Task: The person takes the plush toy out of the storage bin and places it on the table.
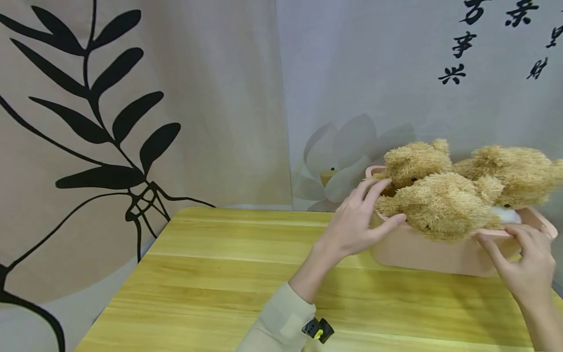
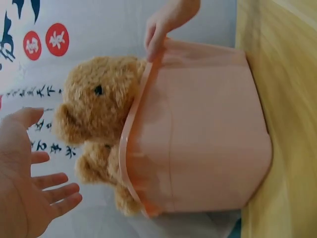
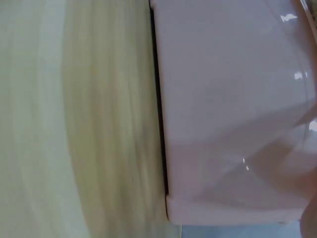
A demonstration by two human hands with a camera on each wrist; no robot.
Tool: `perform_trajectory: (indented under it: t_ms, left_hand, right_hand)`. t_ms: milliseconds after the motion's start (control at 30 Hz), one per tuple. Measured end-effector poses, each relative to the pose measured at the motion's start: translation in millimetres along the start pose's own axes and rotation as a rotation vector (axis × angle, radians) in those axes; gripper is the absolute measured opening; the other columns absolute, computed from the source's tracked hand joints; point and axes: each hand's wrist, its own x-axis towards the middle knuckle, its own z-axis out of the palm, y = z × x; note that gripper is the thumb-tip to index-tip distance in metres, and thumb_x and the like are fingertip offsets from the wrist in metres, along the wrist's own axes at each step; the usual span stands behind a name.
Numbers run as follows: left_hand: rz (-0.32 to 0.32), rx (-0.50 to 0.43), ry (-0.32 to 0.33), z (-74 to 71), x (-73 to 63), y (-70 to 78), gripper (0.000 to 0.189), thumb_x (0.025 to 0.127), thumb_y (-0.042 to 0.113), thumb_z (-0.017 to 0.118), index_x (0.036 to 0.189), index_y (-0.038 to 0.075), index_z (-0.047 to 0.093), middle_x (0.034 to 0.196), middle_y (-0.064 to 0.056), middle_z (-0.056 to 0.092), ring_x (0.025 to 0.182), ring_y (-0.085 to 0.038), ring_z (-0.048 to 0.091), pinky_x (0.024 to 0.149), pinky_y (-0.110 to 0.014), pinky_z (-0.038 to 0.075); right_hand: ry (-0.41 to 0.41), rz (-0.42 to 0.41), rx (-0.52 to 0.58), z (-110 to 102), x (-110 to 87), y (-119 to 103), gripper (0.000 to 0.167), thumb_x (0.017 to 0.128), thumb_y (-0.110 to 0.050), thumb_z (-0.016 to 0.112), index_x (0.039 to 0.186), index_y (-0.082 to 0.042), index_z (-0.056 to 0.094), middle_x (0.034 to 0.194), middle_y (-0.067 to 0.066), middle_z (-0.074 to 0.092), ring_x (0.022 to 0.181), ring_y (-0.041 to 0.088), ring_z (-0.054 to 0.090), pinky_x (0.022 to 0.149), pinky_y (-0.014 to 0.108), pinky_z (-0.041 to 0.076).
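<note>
Several tan plush teddy bears [image 1: 453, 208] fill a pink plastic storage bin [image 1: 431, 254] at the table's right side, heads rising above its rim. At the bin's left end is my left hand [image 1: 354, 220], fingers spread and thumb pointing toward the front bear; the left wrist view has this hand [image 2: 29, 183] apart from the bears and holding nothing. My right hand [image 1: 528, 259] grips the front rim near its right end, thumb outside and fingers over the edge. In the right wrist view the bin's smooth wall [image 3: 233, 99] fills most of the picture.
A wooden table [image 1: 220, 274] carries the bin. Behind it hangs a pale cloth [image 1: 228, 98] printed with black leaves, a flower and characters. Something white [image 1: 506, 215] shows between the bears and the bin's right end. A small black device [image 1: 318, 330] sits at my left sleeve.
</note>
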Motion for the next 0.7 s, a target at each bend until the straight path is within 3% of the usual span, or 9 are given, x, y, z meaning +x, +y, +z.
perform_trajectory:
  t_ms: [133, 233, 433, 567, 700]
  left_hand:
    - [0.040, 0.008, 0.012, 11.1, 14.5, 11.2, 0.076, 0.097, 0.050, 0.062, 0.157, 0.017, 0.031, 0.154, -0.008, 0.037, 0.139, -0.017, 0.040, 0.106, -0.037, 0.044]
    - [0.057, 0.030, 0.008, 16.4, 22.1, 17.2, 0.077, 0.095, 0.051, 0.063, 0.158, 0.018, 0.031, 0.153, -0.009, 0.038, 0.137, -0.019, 0.042, 0.103, -0.038, 0.047]
    - [0.052, 0.114, 0.003, 14.2, 25.5, 20.6, 0.086, 0.091, 0.057, 0.066, 0.160, 0.025, 0.027, 0.155, -0.012, 0.037, 0.137, -0.025, 0.043, 0.102, -0.047, 0.047]
    - [0.050, 0.167, 0.002, 12.5, 24.4, 19.0, 0.096, 0.084, 0.060, 0.073, 0.160, 0.026, 0.026, 0.155, -0.013, 0.037, 0.138, -0.027, 0.043, 0.107, -0.047, 0.043]
    - [0.031, 0.202, 0.018, 9.9, 20.1, 15.6, 0.104, 0.075, 0.061, 0.081, 0.159, 0.028, 0.029, 0.155, -0.014, 0.037, 0.138, -0.029, 0.043, 0.102, -0.047, 0.048]
  right_hand:
    - [0.049, -0.017, 0.059, 3.0, -1.2, 2.8, 0.064, 0.090, -0.043, 0.075, 0.111, 0.016, 0.062, 0.120, -0.025, 0.049, 0.122, -0.012, 0.032, 0.117, 0.044, 0.027]
    - [0.090, -0.064, 0.121, 8.3, 0.4, 1.7, 0.073, 0.087, -0.052, 0.075, 0.107, 0.016, 0.063, 0.119, -0.035, 0.048, 0.122, -0.012, 0.036, 0.118, 0.035, 0.023]
    - [0.171, -0.176, 0.217, 31.0, 3.1, -19.5, 0.084, 0.082, -0.066, 0.072, 0.094, 0.017, 0.066, 0.111, -0.027, 0.057, 0.113, -0.012, 0.047, 0.117, 0.039, 0.025]
    - [0.209, -0.241, 0.224, 44.7, 2.3, -33.7, 0.084, 0.083, -0.068, 0.069, 0.089, 0.016, 0.066, 0.099, -0.010, 0.063, 0.108, -0.012, 0.048, 0.113, 0.036, 0.030]
    - [0.221, -0.254, 0.258, 55.6, 1.6, -40.2, 0.083, 0.083, -0.067, 0.070, 0.087, 0.015, 0.067, 0.090, 0.014, 0.065, 0.108, -0.009, 0.049, 0.108, 0.031, 0.030]
